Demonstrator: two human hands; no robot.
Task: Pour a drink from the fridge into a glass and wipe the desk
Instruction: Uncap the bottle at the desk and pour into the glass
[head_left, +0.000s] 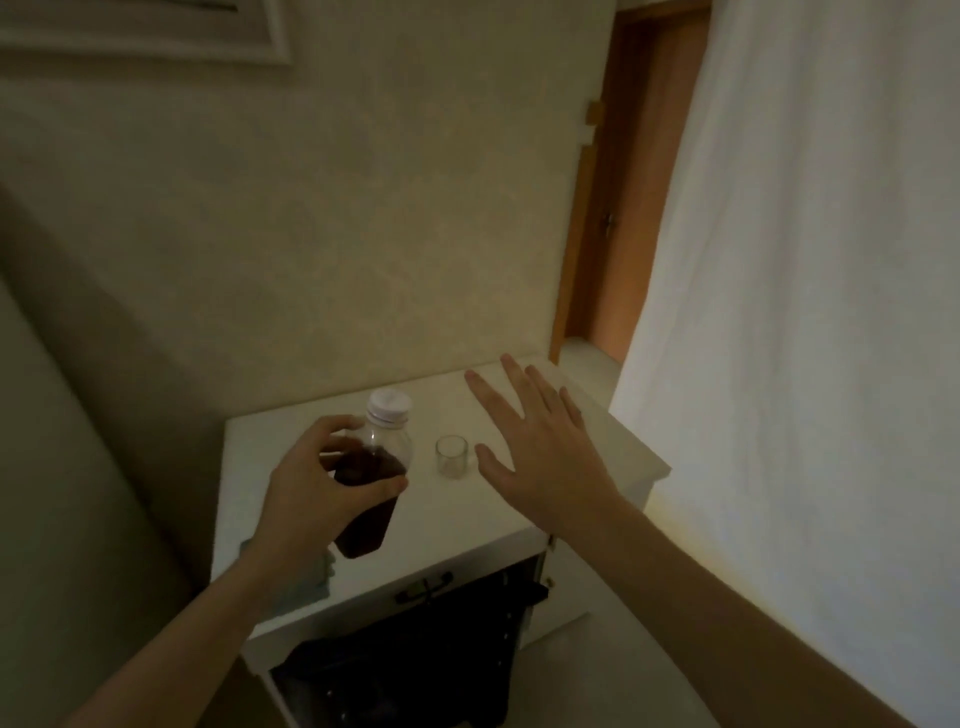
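Observation:
My left hand grips a clear plastic bottle of dark drink with a white cap, held upright over the white desk top. A small empty glass stands on the desk just right of the bottle. My right hand hovers open with fingers spread, just right of the glass and not touching it. A pale blue cloth lies folded at the desk's front left, partly hidden under my left wrist.
Below the desk top a dark compartment stands open under a drawer front with a dark handle. A white curtain hangs at the right, a wooden door behind it. A wall is behind the desk.

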